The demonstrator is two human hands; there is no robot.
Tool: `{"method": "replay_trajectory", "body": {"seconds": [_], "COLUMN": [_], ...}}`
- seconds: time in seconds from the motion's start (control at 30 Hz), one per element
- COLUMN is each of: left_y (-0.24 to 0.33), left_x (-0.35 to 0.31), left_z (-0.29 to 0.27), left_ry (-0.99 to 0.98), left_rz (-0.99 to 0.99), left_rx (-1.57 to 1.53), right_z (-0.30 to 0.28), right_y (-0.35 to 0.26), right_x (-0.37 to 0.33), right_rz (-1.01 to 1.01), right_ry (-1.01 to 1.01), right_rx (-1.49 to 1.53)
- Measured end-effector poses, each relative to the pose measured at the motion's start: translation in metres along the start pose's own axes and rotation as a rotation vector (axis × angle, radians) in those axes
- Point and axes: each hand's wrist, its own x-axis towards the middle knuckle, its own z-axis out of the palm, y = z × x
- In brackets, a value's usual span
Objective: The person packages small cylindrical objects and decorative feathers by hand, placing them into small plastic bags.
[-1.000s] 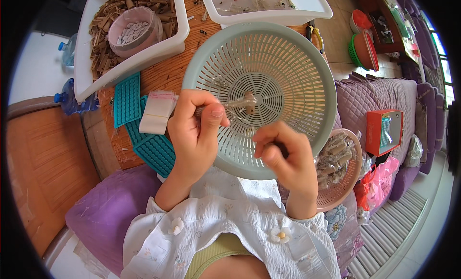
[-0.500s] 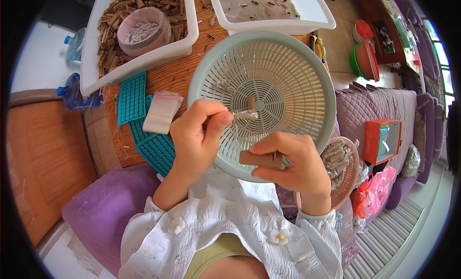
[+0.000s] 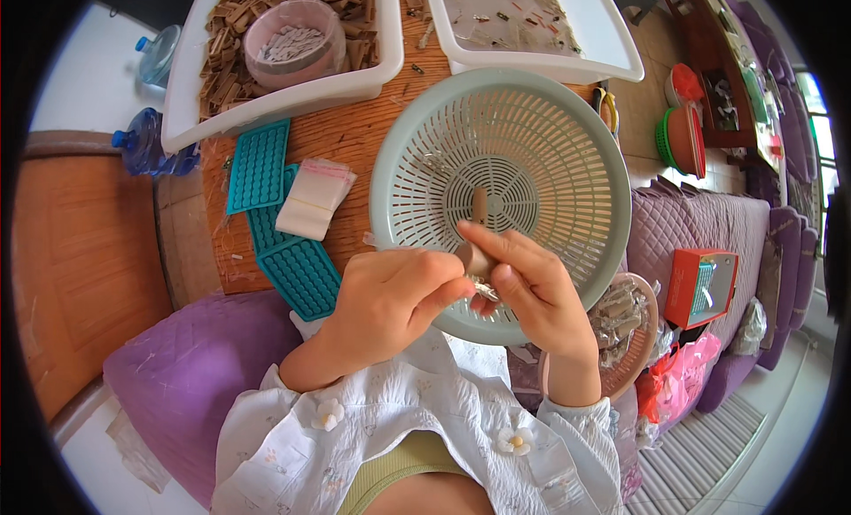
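Note:
My right hand grips a short brown cardboard-like tube between thumb and fingers. Close against it, my left hand pinches a small whitish, shiny bundle, whose exact kind I cannot make out. The bundle lies just below the tube, partly hidden by fingers. Both hands are above the near part of a grey-green plastic colander. Inside the colander lies another brown tube, along with some clear plastic scraps.
A white tub of brown pieces holds a pink bowl at far left. Another white tub stands far right. Teal trays and clear bags lie left of the colander. A pink basket holds wrapped tubes at right.
My hands have come together: the left moved right and down with the bundle, and the right turned the tube so its end meets the left fingers. The whole view shifted slightly.

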Motion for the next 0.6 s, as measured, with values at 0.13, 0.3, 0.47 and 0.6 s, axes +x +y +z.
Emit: {"method": "replay_trajectory", "body": {"seconds": [0.13,0.3,0.47,0.6], "left_y": [0.000,-0.012,-0.061,-0.101], "left_x": [-0.002,-0.003,0.003,-0.009], "left_z": [-0.002,-0.011,-0.057,-0.068], "left_ry": [-0.033,-0.106,0.069,-0.262], "left_rz": [-0.026,-0.044,-0.661,-0.782], "left_rx": [0.176,0.117,0.664,1.066], "right_z": [0.007,0.013,0.001,-0.003], "right_y": [0.011,0.015,0.017,0.019], "right_x": [0.002,0.004,0.004,0.010], "right_rz": [-0.045,-0.008,-0.142,-0.107], "right_ry": [0.086,0.164,0.333,0.318], "right_rx": [0.304,0.324,0.224,0.560]}}
